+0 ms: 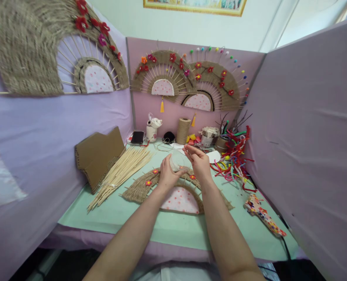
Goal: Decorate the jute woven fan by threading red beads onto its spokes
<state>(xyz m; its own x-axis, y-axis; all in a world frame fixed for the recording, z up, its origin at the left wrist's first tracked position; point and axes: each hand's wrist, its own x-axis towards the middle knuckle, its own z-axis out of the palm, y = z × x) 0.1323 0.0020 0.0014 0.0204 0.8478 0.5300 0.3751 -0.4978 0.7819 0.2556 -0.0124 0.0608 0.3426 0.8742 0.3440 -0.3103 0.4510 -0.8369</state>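
My left hand (168,175) is closed around a small clear round container (177,158) with tiny whitish bits in it, perhaps beads. Just right of it, my right hand (200,164) is raised, thumb and fingertips pinched together. Whatever sits in that pinch is too small to make out. Beneath both hands lies a half-round fan (140,188) of woven twine on thin sticks. Red flowers (148,183) with yellow centres dot its band, and a white spotted cloth panel (181,201) fills its middle, partly covered by my forearms.
Bamboo sticks (122,171) and cut cardboard (99,156) lie to the left. At the back stand a twine spool (183,131) and a white jar (151,132). Coloured pipe cleaners (234,156) heap on the right, near a flower-patterned glue gun (264,218) with a cord. Finished fans (164,70) hang behind.
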